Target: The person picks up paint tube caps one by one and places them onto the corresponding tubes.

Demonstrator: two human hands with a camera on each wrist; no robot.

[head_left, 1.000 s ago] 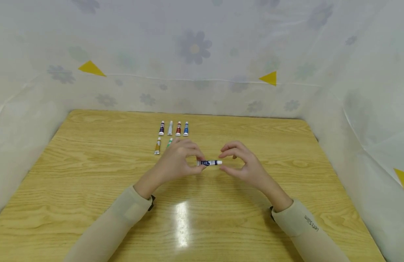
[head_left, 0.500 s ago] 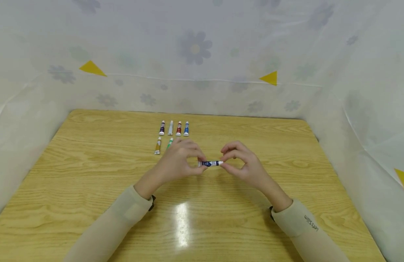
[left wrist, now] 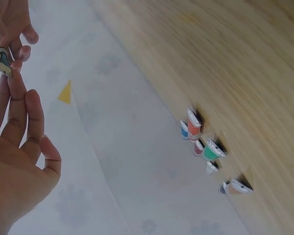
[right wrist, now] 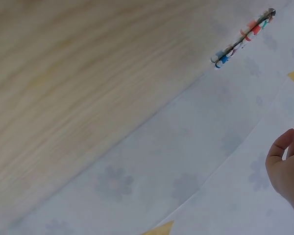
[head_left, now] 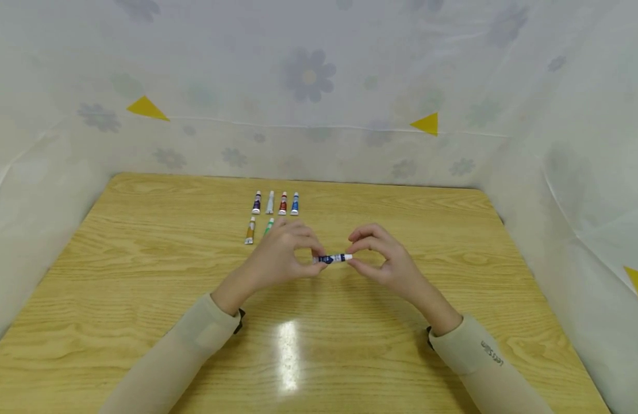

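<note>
1. A small paint tube (head_left: 333,259), dark blue with a white cap, is held horizontally above the middle of the desk (head_left: 143,276), a little toward the far edge.
2. The dark body end of the tube is pinched by the left hand (head_left: 277,256) between the thumb and the curled fingers; the grip is narrow and closed on the tube.
3. The white cap end is pinched by the right hand (head_left: 388,261) with the thumb and the index finger, while the other fingers are curled loosely above it.
4. In the left wrist view, the tube (left wrist: 3,61) is seen only as a small piece between the fingertips of both hands, near the upper left corner of the picture.
5. In the right wrist view, only a part of the right hand (right wrist: 289,171) is seen, and its grip cannot be told from there.
6. Behind the left hand, toward the far edge of the desk, a row of four tubes is laid: a dark purple tube (head_left: 256,203), a white tube (head_left: 269,202), a red tube (head_left: 283,203) and a blue tube (head_left: 295,203), side by side and a little apart.
7. Just in front of this row, an ochre tube (head_left: 250,230) and a green tube (head_left: 268,225) are laid; the green one is partly hidden by the left hand.
8. The desk is surrounded on three sides by a pale curtain (head_left: 319,86) with a flower pattern and small yellow triangles.
</note>
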